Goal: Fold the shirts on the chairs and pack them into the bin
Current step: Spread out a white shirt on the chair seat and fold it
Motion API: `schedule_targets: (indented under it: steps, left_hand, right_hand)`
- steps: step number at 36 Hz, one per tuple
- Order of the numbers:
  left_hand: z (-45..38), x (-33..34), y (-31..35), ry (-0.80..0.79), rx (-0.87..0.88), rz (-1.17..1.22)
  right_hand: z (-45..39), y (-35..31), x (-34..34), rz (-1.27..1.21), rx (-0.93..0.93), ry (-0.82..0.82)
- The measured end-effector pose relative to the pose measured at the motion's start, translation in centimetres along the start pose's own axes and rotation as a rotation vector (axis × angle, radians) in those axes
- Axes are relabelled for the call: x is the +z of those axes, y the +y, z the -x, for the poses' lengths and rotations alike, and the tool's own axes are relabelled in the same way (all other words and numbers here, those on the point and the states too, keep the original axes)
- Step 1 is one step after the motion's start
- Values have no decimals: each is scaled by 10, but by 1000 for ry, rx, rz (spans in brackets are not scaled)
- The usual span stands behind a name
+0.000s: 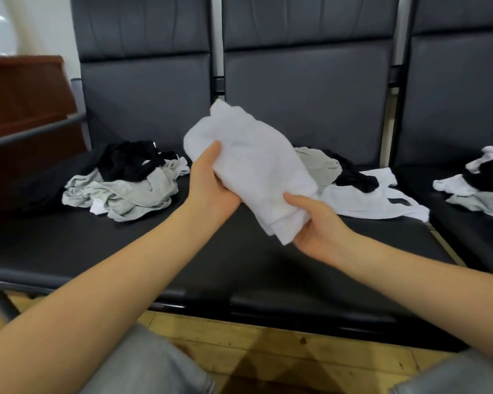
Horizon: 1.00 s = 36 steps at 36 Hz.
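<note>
Nearest: knees in grey trousers at the bottom edge, wooden floor [239,345] between them. No bin in view.

Above the near edge of the middle chair seat [199,251], both hands hold one white shirt [254,172], lifted clear of the seat. It is a compact bundle, apparently folded several times, tilted from near right up to far left. Left hand [211,189] cups its left side, thumb lying over the top; right hand [319,223] grips the near lower end, thumb on top, fingers curled underneath. Both are grasping the shirt.

Judgement: the fold looks about done, and the step is carrying the bundle to the bin. To do it well, keep the layers pinched at the loose near end so they do not fan open, support from below, and set it in flat rather than dropping it.

Further back, unfolded: a grey and black pile [125,183] on the left seat, grey, black and white shirts [362,191] on the right of the middle seat, more clothes [478,180] on the far right chair. Much of the task remains.
</note>
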<state>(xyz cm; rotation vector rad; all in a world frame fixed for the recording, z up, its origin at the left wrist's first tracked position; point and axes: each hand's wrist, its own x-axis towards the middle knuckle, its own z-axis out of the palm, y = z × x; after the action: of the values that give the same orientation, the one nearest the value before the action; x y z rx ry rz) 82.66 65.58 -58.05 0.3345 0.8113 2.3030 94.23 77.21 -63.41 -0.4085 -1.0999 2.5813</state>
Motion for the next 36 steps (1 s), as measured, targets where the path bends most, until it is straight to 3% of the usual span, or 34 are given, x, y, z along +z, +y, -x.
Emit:
schedule_targets:
  steps: [5,11,15,20,22,25,29,32,36]
  left_hand:
    - [14,-9,27,46,71,-12]
    - [33,-31,52,84,124,-63]
    - [37,-51,71,51,26,-89]
    - [35,-68,96,86,-153,-88]
    - [36,-71,108,112,-211,-196]
    - [40,-80,121,201,-242,-468]
    - [45,-109,133,387,-110,-823]
    - [59,-129,138,479,39,-894]
    - [80,-152,153,629,156,-887]
  right_hand:
    - [2,-19,21,-21,-92,57]
    - [-2,-16,40,192,-128,109]
    - [-5,-15,47,347,-227,210]
    - [-13,-17,60,413,-195,295]
    - [-19,-15,66,401,-181,308]
    - [-28,-9,80,581,-205,321]
    - [-43,5,104,808,-230,243]
    - [-52,25,123,906,-248,211]
    - [-56,59,150,788,-176,154]
